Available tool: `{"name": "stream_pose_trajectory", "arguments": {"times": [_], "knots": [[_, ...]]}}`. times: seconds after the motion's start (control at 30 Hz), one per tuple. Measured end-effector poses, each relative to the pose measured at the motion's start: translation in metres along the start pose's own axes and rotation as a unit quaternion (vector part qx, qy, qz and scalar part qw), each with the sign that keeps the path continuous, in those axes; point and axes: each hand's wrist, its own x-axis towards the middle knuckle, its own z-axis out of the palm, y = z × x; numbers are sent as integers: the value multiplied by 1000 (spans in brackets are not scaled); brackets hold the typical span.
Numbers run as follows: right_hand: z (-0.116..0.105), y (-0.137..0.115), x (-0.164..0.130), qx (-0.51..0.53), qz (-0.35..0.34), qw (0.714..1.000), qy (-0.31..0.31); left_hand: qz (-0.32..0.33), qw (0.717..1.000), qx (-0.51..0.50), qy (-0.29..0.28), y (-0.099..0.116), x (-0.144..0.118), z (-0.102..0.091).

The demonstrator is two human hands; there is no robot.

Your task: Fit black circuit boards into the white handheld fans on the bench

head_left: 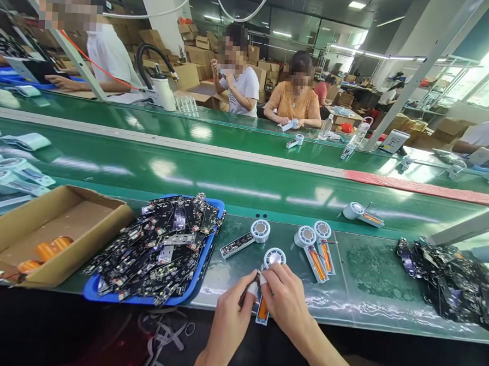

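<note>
My two hands meet at the near edge of the green bench, close together over one small fan unit [269, 277]. My left hand [231, 319] comes up from below with its fingers drawn in, thumb and forefinger pinched on something small and dark at the unit's left side; I cannot tell exactly what that piece is. My right hand [289, 303] lies curled over the unit's long body, fingertips pressing on it just below its round white head, so that only the head above my fingers and an orange-and-white end below them show. Both hands are closed onto the unit, touching or nearly touching each other.

Just beyond my fingertips, a little to the left, another fan unit with a bare circuit strip [245, 240] lies flat on the bench. Beyond my right hand sits a pair of open fan units [317, 247] side by side, orange wiring showing in their handles. Further off to the right, a single unit [360, 213] rests on the green conveyor belt [228, 174].

To the left of my left hand is a blue tray [212, 247] heaped with black circuit boards [163, 244], and left of that a cardboard box [57, 233] holding a few orange pieces. Well to the right of my right hand lies another pile of black boards [448, 275].
</note>
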Motion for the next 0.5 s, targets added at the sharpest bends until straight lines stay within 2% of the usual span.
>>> {"name": "stream_pose_trajectory", "arguments": {"times": [0.13,0.33,0.5], "knots": [[-2,5,1,16,-6,999,-32,48,999,7,-15,-6,3,-4],[-12,25,6,144,8,985,-90,-15,985,-130,-116,3,17,-18],[-15,40,17,225,26,964,-141,-22,981,-146,-128,3,28,-24]]}}
